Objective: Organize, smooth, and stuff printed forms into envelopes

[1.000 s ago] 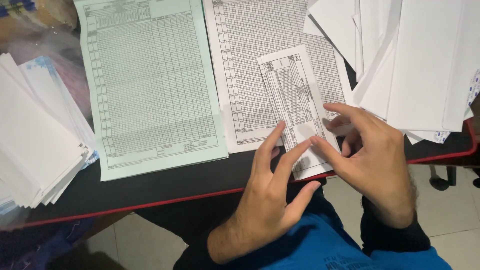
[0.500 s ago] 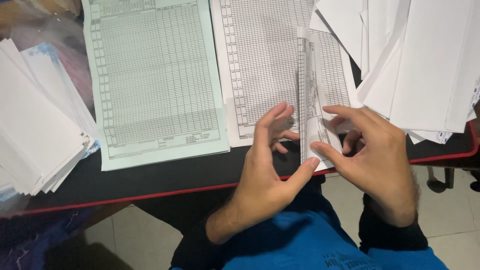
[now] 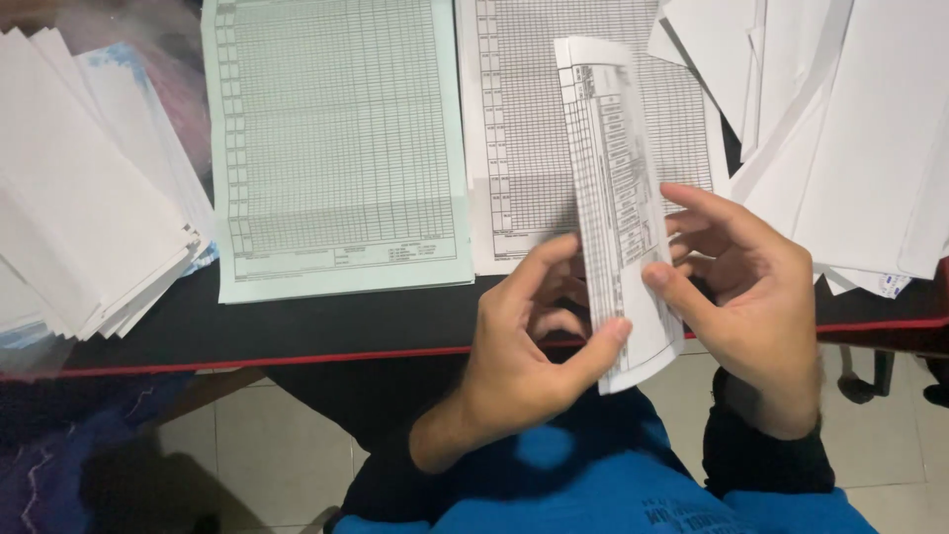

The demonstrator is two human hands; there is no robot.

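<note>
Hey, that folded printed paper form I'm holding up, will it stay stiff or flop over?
The folded printed paper form stands nearly upright between the left hand and right hand, so the fold probably stiffens it. It looks thin and light, so it would likely bend if pushed. Its smooth surface may slip from a loose pinch.

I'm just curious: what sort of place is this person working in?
Probably an office or records desk. A dark table carries printed grid forms and stacks of white envelopes, and both hands, left hand and right hand, hold a folded form.
</note>
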